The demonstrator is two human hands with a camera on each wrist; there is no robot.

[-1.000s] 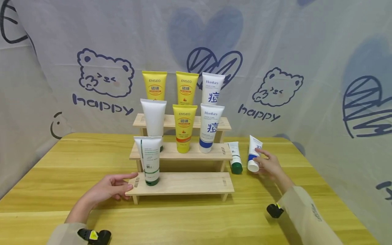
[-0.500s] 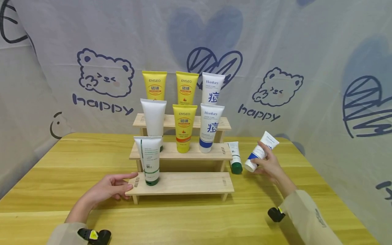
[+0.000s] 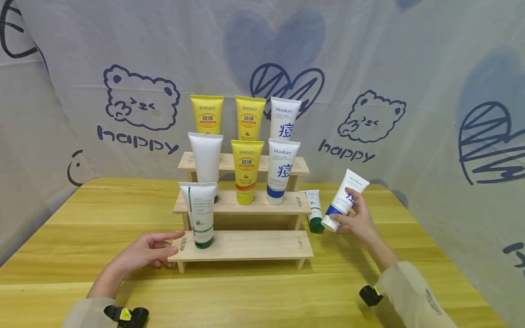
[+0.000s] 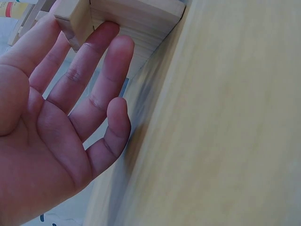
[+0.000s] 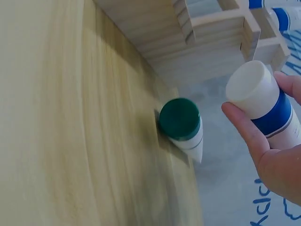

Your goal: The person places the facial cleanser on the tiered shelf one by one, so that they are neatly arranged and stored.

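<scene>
My right hand (image 3: 357, 219) holds a white squeeze tube (image 3: 346, 197) with a blue band, tilted with its cap down and to the left. In the right wrist view the tube's white cap (image 5: 247, 84) points toward the camera, off the table. My left hand (image 3: 141, 253) grips the left end of the lowest step of a wooden tiered stand (image 3: 254, 243), thumb and fingers about the board's end (image 4: 75, 19). A white tube with green print (image 3: 202, 214) stands cap-down on that step. Beside the stand, a white tube with a green cap (image 3: 315, 214) lies on the table.
On the middle step stand a plain white tube (image 3: 206, 157), a yellow tube (image 3: 246, 171) and a white-and-blue tube (image 3: 282, 171). The top step bears two yellow tubes (image 3: 207, 114) and a white one (image 3: 285, 116). A printed curtain (image 3: 246, 45) hangs behind the wooden table (image 3: 246, 300).
My right hand has lifted the white-and-blue tube off the table and tilted it, its top swinging right and its cap shifting left. The left hand has stayed at the stand.
</scene>
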